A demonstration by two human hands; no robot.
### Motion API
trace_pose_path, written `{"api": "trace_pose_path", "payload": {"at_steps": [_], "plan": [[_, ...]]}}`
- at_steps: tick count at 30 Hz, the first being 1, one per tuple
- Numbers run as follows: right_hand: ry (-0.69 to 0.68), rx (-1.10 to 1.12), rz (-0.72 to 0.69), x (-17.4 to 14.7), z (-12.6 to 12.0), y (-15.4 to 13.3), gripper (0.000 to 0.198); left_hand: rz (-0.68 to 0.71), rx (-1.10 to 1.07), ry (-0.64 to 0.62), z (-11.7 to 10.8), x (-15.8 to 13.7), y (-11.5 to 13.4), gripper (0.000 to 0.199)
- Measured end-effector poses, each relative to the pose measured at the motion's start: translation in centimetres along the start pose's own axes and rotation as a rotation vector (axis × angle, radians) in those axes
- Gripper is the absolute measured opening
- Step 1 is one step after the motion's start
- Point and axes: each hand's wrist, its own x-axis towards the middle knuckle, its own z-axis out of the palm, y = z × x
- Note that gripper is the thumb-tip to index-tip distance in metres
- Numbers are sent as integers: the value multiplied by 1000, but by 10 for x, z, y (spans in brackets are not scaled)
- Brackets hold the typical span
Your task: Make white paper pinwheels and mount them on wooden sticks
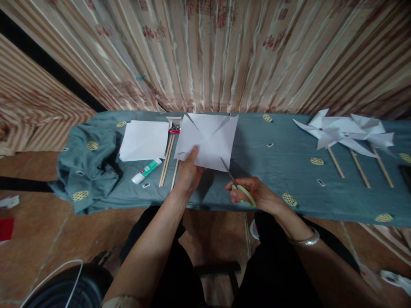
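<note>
My left hand pinches a white square of paper at its near edge, thumb on top and fingers beneath. Slits run inward from the paper's far corners, and another cut shows near its left near corner. My right hand grips scissors with light green handles. Their dark blades point up and left, meeting the paper's near right part; whether the blades are parted is hard to see.
On the cloth-covered table lie a stack of white paper, a glue stick, thin wooden sticks and a small red box of metal pins. White paper pinwheels on sticks lie at the right. A pleated curtain hangs behind.
</note>
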Motion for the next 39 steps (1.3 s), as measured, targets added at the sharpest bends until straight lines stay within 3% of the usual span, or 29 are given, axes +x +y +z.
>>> {"api": "trace_pose_path", "payload": {"at_steps": [9, 26, 39], "plan": [[20, 40, 44, 0, 1, -3, 50, 0, 9, 0, -1, -1, 1, 29], [25, -45, -56, 1, 0, 2, 50, -28, 28, 20, 3, -4, -6, 23], [9, 10, -37, 0, 0, 3, 46, -29, 22, 19, 3, -4, -5, 26]]}}
